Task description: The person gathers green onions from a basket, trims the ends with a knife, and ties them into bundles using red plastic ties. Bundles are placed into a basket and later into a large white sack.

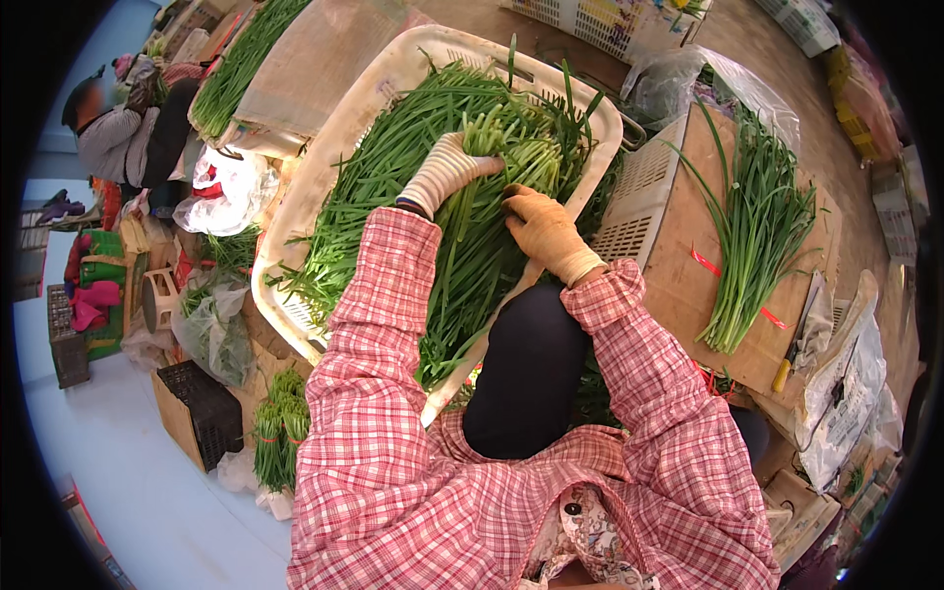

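Note:
A large white plastic basket before me is heaped with garlic chives. My left hand, in a striped knit glove, grips a small bunch of chives with its pale cut ends pointing up and its leaves hanging below the palm. Close by on the right, my right hand wears a worn, orange-tan glove. Its fingers are bent at the chives near the basket's right side; whether they pinch any stems is hidden. More pale stem ends show just above it.
To the right, a chive bunch lies over red ties on a cardboard-topped crate. A knife with a yellow handle rests at its edge. Tied bundles stand lower left beside a black crate. Another person sits upper left.

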Action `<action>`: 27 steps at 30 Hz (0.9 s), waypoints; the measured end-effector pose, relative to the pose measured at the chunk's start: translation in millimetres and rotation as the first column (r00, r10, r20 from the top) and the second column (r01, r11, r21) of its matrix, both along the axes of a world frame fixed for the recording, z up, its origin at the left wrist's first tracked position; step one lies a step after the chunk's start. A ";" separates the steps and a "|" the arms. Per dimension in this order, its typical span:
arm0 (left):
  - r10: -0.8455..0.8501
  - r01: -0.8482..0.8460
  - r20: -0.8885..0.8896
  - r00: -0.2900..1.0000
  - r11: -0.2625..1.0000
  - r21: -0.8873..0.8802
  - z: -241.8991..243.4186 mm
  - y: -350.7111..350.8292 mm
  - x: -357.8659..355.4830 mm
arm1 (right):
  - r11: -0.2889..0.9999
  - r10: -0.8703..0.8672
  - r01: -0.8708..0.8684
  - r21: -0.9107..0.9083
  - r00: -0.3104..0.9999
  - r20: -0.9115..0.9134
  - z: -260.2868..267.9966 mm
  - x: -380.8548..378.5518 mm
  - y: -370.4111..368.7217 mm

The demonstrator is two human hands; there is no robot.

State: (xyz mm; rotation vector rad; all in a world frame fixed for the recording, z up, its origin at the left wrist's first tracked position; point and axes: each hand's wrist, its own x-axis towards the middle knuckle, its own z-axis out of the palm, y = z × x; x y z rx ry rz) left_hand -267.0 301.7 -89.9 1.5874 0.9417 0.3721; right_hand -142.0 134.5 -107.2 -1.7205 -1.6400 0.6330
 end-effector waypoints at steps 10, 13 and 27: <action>0.348 -0.347 0.034 0.937 0.916 0.202 43.1 20.2 -21.4 | 0.995 0.016 -0.017 0.098 1.000 0.015 -7.9 0.2 -4.5; 0.055 -0.012 -0.136 0.989 0.955 0.297 37.3 4.3 1.3 | 0.995 0.023 -0.028 0.096 0.998 0.060 -10.8 0.3 -1.7; 0.187 -0.187 0.100 0.977 0.982 -0.014 3.4 -0.9 -13.1 | 0.995 0.080 -0.080 0.065 0.997 -0.001 2.9 2.9 -12.0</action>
